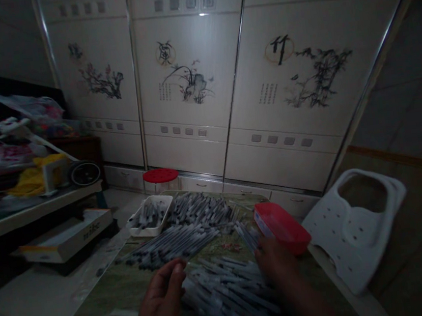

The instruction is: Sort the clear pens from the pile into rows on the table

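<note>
Well, the left hand (pixel 162 307) and the right hand (pixel 276 268) work above a loose heap of pens (pixel 228 294), on a table (pixel 99 315) with a green pattern, and the step in hand seems to be the handling of these pens. The left fingers (pixel 172 280) are curved and stand a little apart, and I see nothing held in them. The right fingers (pixel 265 254) are mostly hidden; a few pens (pixel 248 235) rise just beside them, but I cannot tell if the fingers hold these pens or only touch them. Behind the heap lies a long bundle (pixel 171 245) of similar pens, and farther on there is another pile (pixel 198 210). A white tray (pixel 142 227) with more pens stands near the far edge of the table, and a red box (pixel 283 227) sits just beyond the right hand. Near the table are a white plastic seat (pixel 336 235) and a tub with a red lid (pixel 160 175), and painted cabinets (pixel 190 83) stand behind them. In my judgement, the next move calls for a careful pinch on the thin barrels, because the pens lie crossed and close together
</note>
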Available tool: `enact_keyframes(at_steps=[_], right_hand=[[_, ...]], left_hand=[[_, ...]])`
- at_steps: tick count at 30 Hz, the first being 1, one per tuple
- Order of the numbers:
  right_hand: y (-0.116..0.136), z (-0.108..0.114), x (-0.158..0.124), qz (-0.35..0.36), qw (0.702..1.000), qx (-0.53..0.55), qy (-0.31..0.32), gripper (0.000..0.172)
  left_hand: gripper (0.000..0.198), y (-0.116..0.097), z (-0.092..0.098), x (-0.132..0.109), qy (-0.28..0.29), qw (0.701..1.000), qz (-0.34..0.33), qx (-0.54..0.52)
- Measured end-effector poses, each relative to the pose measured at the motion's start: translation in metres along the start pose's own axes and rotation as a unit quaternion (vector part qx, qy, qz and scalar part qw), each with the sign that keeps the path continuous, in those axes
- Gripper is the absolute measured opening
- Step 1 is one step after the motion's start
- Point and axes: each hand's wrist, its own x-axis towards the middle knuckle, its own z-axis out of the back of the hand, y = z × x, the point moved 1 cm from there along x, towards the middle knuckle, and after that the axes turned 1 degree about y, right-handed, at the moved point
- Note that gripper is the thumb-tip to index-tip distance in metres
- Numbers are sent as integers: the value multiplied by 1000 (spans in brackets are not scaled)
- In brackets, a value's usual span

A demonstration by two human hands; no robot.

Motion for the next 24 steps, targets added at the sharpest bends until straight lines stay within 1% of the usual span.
enact_keyframes(at_steps=[2,5,10,15,20,22,24], right_hand=[[1,-5,14,-10,1000,-24,8,19],[1,-12,25,-19,999,-48,17,18],[0,-18,29,-17,997,-62,37,24],[-1,-25,33,-39,994,-71,78,19],[-1,-37,42,-74,986,-53,143,25],[-1,-38,44,-87,985,-32,148,25],[-1,-33,45,-92,986,0,136,20]], left_hand=[[48,2,5,5,14,1000,8,-2],[45,3,11,12,25,1000,11,2],[44,-3,15,14,18,1000,16,-6],[44,-10,16,11,16,1000,8,-5],[46,-10,17,11,6,1000,0,0],[48,-8,17,11,7,1000,-2,-4],[50,-7,17,12,7,1000,-7,-3]])
